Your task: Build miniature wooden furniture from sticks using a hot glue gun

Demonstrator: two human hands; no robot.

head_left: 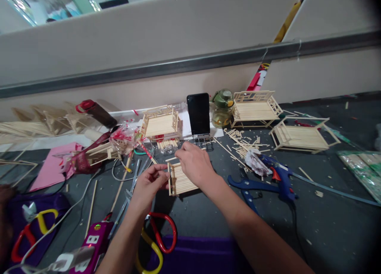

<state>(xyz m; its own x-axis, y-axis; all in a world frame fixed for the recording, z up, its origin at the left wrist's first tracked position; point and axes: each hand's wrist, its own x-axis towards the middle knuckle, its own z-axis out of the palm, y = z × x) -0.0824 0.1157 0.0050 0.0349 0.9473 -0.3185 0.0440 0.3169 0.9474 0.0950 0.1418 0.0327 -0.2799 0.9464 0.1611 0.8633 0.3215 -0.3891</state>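
My left hand pinches the left edge of a small panel of wooden sticks, held just above the dark table. My right hand lies over the panel's top right, fingers curled on its upper edge near a thin loose stick. Both hands grip the panel. Just behind it stands a black phone on a wire stand.
Finished stick benches stand at the back. A blue glue gun and blue cutters lie to the right. Red-and-yellow scissors, a pink power strip, cables and pink paper lie to the left. Loose sticks are scattered.
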